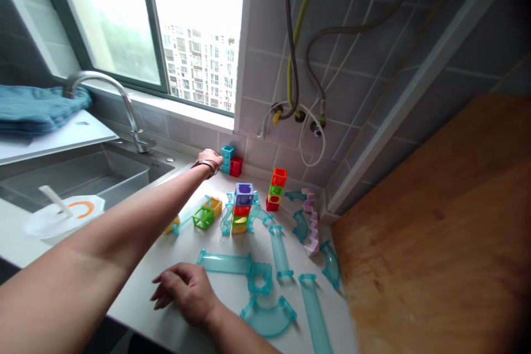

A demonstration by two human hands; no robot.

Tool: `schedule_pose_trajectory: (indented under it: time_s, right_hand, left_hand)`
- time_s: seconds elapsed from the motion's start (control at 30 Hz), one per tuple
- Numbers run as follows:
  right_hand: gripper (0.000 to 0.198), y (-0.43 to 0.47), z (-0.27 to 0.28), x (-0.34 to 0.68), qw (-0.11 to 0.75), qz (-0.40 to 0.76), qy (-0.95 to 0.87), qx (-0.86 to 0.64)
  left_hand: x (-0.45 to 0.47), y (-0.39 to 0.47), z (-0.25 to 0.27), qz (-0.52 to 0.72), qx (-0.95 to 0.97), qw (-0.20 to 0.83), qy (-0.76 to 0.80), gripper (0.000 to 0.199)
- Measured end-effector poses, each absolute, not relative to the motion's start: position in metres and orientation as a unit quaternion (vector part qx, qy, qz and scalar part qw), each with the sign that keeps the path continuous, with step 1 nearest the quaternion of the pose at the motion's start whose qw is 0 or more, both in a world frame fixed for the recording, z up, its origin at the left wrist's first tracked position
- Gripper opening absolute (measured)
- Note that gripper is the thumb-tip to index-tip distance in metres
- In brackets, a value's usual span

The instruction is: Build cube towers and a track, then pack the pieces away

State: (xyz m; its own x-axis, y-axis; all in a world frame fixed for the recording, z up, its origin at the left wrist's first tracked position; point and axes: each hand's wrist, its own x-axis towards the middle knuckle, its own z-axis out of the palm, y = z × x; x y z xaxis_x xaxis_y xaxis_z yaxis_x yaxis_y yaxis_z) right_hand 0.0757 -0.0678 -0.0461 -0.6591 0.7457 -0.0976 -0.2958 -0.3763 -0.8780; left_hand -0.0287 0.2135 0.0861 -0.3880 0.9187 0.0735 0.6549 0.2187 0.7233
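My left hand (209, 159) reaches far across the counter, its fingers closed at the left side of a teal cube block stack (226, 161). Part of the fingers is hidden behind the hand. A red cube block (235, 166) stands against that stack on the right. My right hand (186, 290) rests near the counter's front edge, loosely bent, fingers apart and nothing in them. Close to it lies a straight teal track piece (224, 263), which joins a square teal piece with a round hole (260, 279). A purple, red, green and yellow block tower (243, 207) stands mid-counter.
Right of centre rises an orange, green and red tower (276, 190). Curved teal track (269, 318), long track (315, 312) and a lilac stepped piece (311, 224) lie rightward. Green block (203, 217), lidded bowl (68, 215), sink (83, 174) and faucet (131, 113) are leftward.
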Motion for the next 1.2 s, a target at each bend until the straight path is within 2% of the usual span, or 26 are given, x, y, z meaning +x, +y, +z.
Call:
schedule_pose_trajectory:
  time_s: [0.1, 0.27, 0.37, 0.47, 0.5, 0.53, 0.6, 0.63, 0.7, 0.77, 0.83, 0.9, 1.03, 1.2]
  right_hand:
    - [0.063, -0.076, -0.045, 0.077, 0.325, 0.744, -0.518, -0.27]
    - [0.029, -0.084, -0.05, 0.076, 0.311, 0.639, -0.647, -0.276]
    - [0.02, -0.086, -0.045, 0.08, 0.293, 0.536, -0.736, -0.29]
    - [0.032, -0.103, -0.029, 0.1, 0.241, 0.447, -0.813, -0.285]
    - [0.027, -0.112, -0.022, 0.111, 0.218, 0.443, -0.821, -0.286]
    - [0.013, -0.121, -0.016, 0.123, 0.192, 0.446, -0.822, -0.298]
    - [0.016, -0.137, -0.002, 0.151, 0.121, 0.458, -0.805, -0.357]
    - [0.018, -0.142, 0.005, 0.166, 0.122, 0.467, -0.79, -0.378]
    - [0.024, -0.137, 0.016, 0.195, 0.186, 0.483, -0.754, -0.404]
    - [0.034, -0.115, 0.025, 0.221, 0.305, 0.498, -0.68, -0.443]
    - [0.036, -0.078, 0.03, 0.242, 0.442, 0.459, -0.577, -0.51]
    - [0.042, -0.034, 0.031, 0.256, 0.525, 0.408, -0.49, -0.564]
    - [0.047, 0.043, 0.023, 0.259, 0.559, 0.338, -0.454, -0.605]
    - [0.032, 0.092, 0.001, 0.236, 0.55, 0.282, -0.486, -0.618]
  left_hand:
    - [-0.009, 0.173, 0.107, 0.415, 0.507, 0.234, 0.718, 0.032]
    - [0.016, 0.044, 0.11, 0.521, 0.565, 0.263, 0.583, 0.033]
    - [0.01, -0.048, 0.081, 0.496, 0.632, 0.298, 0.516, 0.028]
    - [-0.009, -0.111, 0.042, 0.43, 0.721, 0.257, 0.48, 0.026]
    - [-0.017, -0.122, 0.03, 0.426, 0.716, 0.254, 0.492, 0.026]
    - [-0.023, -0.129, 0.02, 0.429, 0.702, 0.25, 0.51, 0.027]
    - [-0.033, -0.13, 0.003, 0.43, 0.678, 0.231, 0.55, 0.029]
    - [-0.035, -0.127, -0.004, 0.429, 0.67, 0.217, 0.566, 0.03]
    - [-0.034, -0.116, -0.017, 0.43, 0.665, 0.19, 0.581, 0.032]
    - [-0.027, -0.106, -0.03, 0.44, 0.668, 0.174, 0.574, 0.033]
    - [-0.021, -0.099, -0.042, 0.439, 0.686, 0.176, 0.554, 0.033]
    - [-0.017, -0.095, -0.052, 0.425, 0.706, 0.179, 0.537, 0.033]
    - [-0.019, -0.094, -0.06, 0.383, 0.735, 0.128, 0.544, 0.03]
    - [-0.008, -0.096, -0.066, 0.312, 0.812, -0.023, 0.494, 0.025]
